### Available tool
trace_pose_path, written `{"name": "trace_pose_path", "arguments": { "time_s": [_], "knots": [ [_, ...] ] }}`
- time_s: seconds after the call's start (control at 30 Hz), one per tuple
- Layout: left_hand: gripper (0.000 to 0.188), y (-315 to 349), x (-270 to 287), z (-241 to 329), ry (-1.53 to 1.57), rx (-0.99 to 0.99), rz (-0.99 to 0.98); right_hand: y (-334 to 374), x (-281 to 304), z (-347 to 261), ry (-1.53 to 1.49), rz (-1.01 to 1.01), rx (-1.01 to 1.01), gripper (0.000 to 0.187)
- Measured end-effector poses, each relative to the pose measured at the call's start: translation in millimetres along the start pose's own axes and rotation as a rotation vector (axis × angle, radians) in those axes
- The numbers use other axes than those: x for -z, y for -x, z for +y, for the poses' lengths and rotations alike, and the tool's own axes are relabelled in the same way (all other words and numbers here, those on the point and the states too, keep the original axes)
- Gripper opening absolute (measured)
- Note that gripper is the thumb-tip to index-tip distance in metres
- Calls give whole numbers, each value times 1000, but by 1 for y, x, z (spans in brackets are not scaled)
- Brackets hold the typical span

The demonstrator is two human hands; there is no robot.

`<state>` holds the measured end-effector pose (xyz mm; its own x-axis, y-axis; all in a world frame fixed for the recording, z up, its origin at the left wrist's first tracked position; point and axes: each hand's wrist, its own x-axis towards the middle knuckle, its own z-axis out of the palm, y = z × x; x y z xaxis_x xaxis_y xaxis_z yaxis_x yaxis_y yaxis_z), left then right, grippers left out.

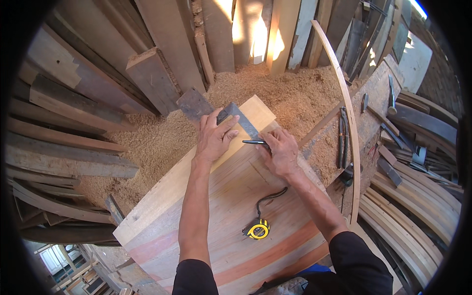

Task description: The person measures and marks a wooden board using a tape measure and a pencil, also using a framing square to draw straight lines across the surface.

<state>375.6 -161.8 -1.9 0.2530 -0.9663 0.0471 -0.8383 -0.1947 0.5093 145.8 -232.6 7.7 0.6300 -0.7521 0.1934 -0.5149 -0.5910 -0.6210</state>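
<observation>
The left hand (215,136) lies flat with fingers spread, pressing down on a grey metal try square (242,119) whose blade runs diagonally under the palm and out past the fingertips toward the right hand (281,152). The right hand pinches a dark pencil (254,142) between thumb and fingers, its tip touching the square's blade just beside the left fingers. Both hands rest on a wide wooden panel (231,216) of pale boards with reddish strips, lying beneath the forearms and running back toward the person. Behind the right wrist, on the same panel, sits a yellow and black tape measure (257,229) with a dark cord looping off it, well apart from the square. Beyond the fingertips a heap of sawdust (290,93) spreads to leaning planks (162,54). To the right of the right hand a thin curved wooden strip (350,128) arcs alongside, with dark pliers (342,137) lying just inside it.
</observation>
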Motion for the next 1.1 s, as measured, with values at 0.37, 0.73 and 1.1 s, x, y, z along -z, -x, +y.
{"name": "trace_pose_path", "arguments": {
  "time_s": [0.37,0.73,1.1],
  "knots": [
    [43,-1,-2,-2,-14,2,-3,-2,0,0,-3,-6,-11,32],
    [42,-1,-3,0,-12,10,14,-1,-1,1,-22,10,9,29],
    [43,-3,2,6,-8,64,-40,-3,0,-1,-36,8,5,29]
  ]
}}
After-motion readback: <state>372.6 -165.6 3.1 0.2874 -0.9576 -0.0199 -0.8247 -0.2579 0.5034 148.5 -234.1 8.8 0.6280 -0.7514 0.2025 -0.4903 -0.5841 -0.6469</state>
